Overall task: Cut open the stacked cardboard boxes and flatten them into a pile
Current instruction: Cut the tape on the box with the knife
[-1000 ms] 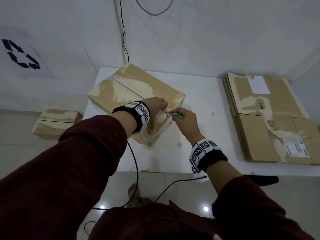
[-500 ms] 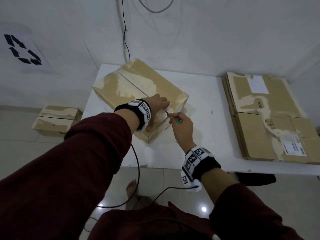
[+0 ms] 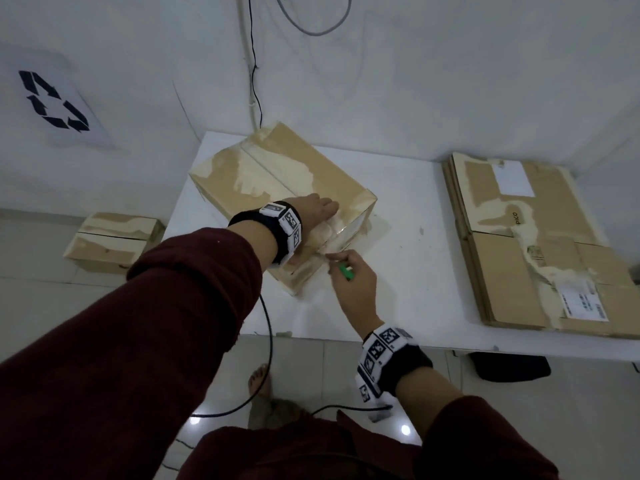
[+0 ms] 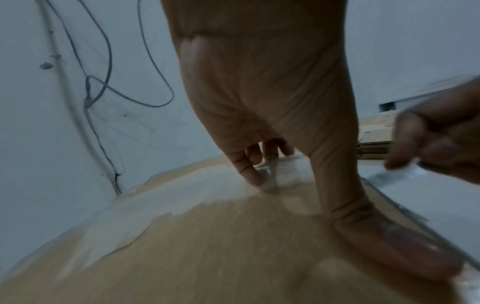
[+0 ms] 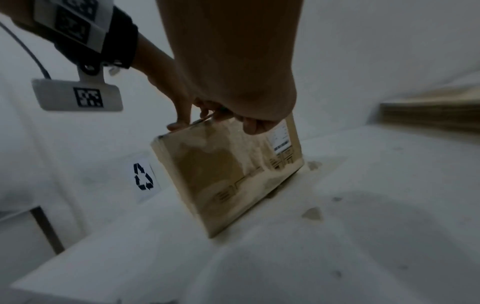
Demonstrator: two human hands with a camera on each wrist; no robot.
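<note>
My left hand (image 3: pixel 317 216) lies flat on the box (image 3: pixel 277 181); my right grip (image 3: pixel 353 282) pinches the cutter (image 3: pixel 345 270) at its near-right edge, seam running far-left.

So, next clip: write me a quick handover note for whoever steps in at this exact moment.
Left hand: flat on top of the sealed box, steadying it.
Right hand: grip on the green-handled cutter, blade at the box's near taped edge.
Done: flattened pile at the table's right end.
Left: finish this cut, flatten the box, add it to the pile; floor boxes still sealed.
</note>
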